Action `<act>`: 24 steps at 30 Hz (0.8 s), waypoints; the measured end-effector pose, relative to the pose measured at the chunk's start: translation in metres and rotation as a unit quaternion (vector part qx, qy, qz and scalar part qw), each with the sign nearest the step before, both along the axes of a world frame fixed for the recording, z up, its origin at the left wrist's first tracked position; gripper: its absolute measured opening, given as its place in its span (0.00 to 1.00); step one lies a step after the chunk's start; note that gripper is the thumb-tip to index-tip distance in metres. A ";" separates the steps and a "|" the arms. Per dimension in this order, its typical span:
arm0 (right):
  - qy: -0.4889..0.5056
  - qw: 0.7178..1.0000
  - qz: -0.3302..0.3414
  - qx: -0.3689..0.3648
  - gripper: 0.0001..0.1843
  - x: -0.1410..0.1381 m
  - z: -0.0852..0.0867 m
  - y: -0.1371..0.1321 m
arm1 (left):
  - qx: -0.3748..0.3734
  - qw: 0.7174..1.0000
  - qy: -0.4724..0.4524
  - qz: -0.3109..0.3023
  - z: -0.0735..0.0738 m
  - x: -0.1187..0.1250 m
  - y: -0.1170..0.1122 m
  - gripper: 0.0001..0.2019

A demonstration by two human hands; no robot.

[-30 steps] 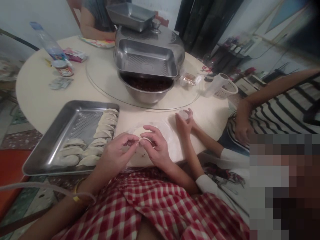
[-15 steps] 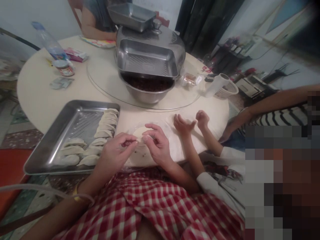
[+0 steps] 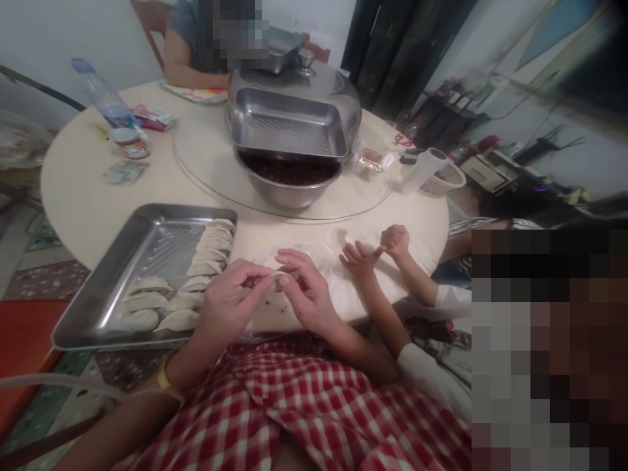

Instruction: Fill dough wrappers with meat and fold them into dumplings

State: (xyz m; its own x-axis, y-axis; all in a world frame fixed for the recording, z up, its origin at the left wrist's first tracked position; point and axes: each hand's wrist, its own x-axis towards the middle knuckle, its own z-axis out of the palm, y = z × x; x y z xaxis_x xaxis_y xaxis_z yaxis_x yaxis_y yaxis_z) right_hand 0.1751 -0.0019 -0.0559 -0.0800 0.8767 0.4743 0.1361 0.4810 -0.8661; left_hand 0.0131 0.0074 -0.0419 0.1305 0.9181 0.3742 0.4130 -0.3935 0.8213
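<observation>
My left hand (image 3: 229, 302) and my right hand (image 3: 304, 292) meet over the near edge of the round table (image 3: 88, 190), both pinching a small pale dumpling (image 3: 271, 280) with dark filling showing. Under them lies a clear plastic sheet with round wrappers (image 3: 275, 261). To the left stands a steel tray (image 3: 122, 275) with two rows of folded dumplings (image 3: 196, 268). Behind it, a steel bowl of dark minced filling (image 3: 289, 171) sits on a glass turntable.
A small person's two hands (image 3: 375, 252) hover just right of mine. An empty tray (image 3: 287, 124) rests on the bowl before a domed lid. A water bottle (image 3: 105, 101), a jar, a paper roll (image 3: 417, 171) and a basket stand around. Another person sits across.
My hands have kept pinching the dumpling and drifted slightly toward me. The small hands beside mine set down their wrapper and moved apart, then together. The striped-sleeved arm at right withdrew.
</observation>
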 end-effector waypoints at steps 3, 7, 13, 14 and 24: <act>0.007 1.000 0.012 -0.004 0.16 -0.001 0.003 -0.001 | -0.008 0.999 -0.013 0.032 -0.003 0.000 0.001 0.06; 0.007 0.999 0.015 -0.029 0.16 -0.004 0.009 -0.001 | -0.036 0.996 -0.064 0.058 -0.006 0.000 0.003 0.10; 0.002 0.998 0.049 -0.027 0.17 0.001 0.026 0.001 | -0.053 0.996 -0.058 -0.039 0.009 0.002 0.002 0.12; 0.000 0.998 0.057 -0.033 0.18 0.003 0.028 0.002 | -0.065 0.995 -0.062 -0.047 0.011 0.002 0.002 0.10; 0.002 1.000 -0.019 -0.022 0.14 0.016 0.028 -0.003 | -0.262 0.914 -0.307 -0.033 0.026 0.018 0.002 0.09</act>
